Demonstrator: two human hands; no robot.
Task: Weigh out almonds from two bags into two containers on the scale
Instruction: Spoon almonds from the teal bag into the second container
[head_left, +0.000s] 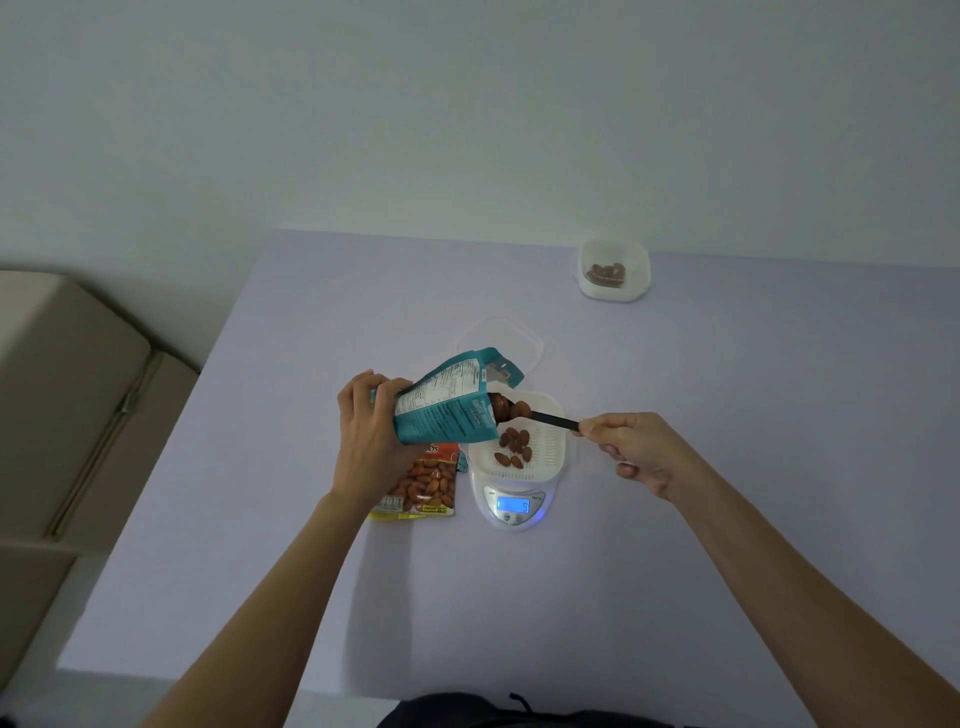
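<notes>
Over the scale (511, 506), the left grip (369, 431) clasps a tilted teal bag (447, 400) with its mouth above the white container (555, 448) sitting on the scale, the right grip (636, 449) pinches a black spoon (550, 418) carrying almonds (511, 409) at that mouth, and an orange bag (421, 483) lies just left of the scale.

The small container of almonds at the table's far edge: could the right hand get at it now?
Probably yes: nothing stands between the right hand and the far container. But that hand pinches a black spoon loaded with almonds, so it isn't free.
</notes>
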